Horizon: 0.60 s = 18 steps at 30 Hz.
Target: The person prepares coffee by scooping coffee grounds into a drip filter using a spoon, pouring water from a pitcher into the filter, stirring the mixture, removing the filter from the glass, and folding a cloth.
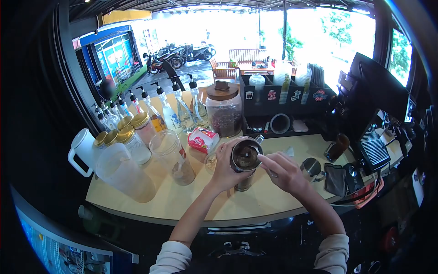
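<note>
My left hand (224,168) is wrapped round a metal pitcher (245,170) tipped so that its mouth faces me. Dark brown liquid (247,156) shows inside it. The fingers of my right hand (285,172) are closed at the pitcher's right rim, pinching what looks like a thin metal spoon (273,174); its far end is hard to make out. Beneath the pitcher, partly hidden, stands a glass (245,184) on the counter. A red and white packet (203,139) lies just beyond my left hand, near a small container (211,162) of pale bits.
On the counter (214,208), a clear jug (172,157), a frosted pitcher (124,172) and gold-lidded jars (136,144) stand left. Pump bottles (185,112) and a wooden-lidded jar (223,109) are behind. A steel cup (311,168) and an espresso machine (376,146) are right.
</note>
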Each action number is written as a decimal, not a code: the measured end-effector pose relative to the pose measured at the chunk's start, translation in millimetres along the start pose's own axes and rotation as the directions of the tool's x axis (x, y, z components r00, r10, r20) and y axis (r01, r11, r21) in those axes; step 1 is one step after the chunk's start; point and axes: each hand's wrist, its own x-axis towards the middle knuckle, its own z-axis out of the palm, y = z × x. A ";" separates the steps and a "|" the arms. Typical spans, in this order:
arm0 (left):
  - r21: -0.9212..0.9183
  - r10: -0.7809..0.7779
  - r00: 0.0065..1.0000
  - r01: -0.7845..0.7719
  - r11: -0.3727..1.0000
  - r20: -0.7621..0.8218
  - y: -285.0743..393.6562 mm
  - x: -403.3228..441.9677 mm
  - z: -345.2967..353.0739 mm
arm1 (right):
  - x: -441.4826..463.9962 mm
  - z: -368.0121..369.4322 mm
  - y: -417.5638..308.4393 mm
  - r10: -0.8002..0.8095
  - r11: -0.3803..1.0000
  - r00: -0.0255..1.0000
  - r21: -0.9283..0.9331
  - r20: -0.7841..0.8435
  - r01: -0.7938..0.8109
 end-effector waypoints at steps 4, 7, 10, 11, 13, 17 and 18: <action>-0.007 0.027 1.000 -0.027 1.000 -0.015 3.9 1.4 -2.9 | -6.0 6.1 0.0 -0.130 0.990 0.990 -0.038 0.059 0.132; -0.052 0.060 0.998 -0.059 0.997 0.018 -3.2 1.6 -2.4 | -5.9 6.8 0.0 -0.134 0.991 0.987 0.002 0.089 0.134; -0.030 0.033 0.999 -0.033 0.999 0.009 4.4 0.7 -2.3 | -5.2 6.4 3.4 -0.123 0.992 0.990 -0.029 0.071 0.125; -0.030 0.033 0.999 -0.032 0.999 0.007 3.5 0.5 -2.3 | -4.7 6.7 4.4 -0.115 0.991 0.992 -0.060 0.045 0.117; -0.123 0.019 0.999 -0.016 0.992 0.029 0.2 -0.5 -3.2 | -3.7 4.5 -0.2 -0.151 0.988 0.985 -0.027 0.087 0.154; -0.076 0.040 0.997 -0.035 0.996 0.066 -0.3 -1.0 -4.4 | -1.2 1.5 5.6 -0.163 0.983 0.985 -0.079 0.048 0.166; -0.064 0.035 0.997 -0.031 0.997 0.064 1.6 -0.3 -5.5 | -2.6 1.9 5.5 -0.163 0.983 0.985 -0.079 0.048 0.166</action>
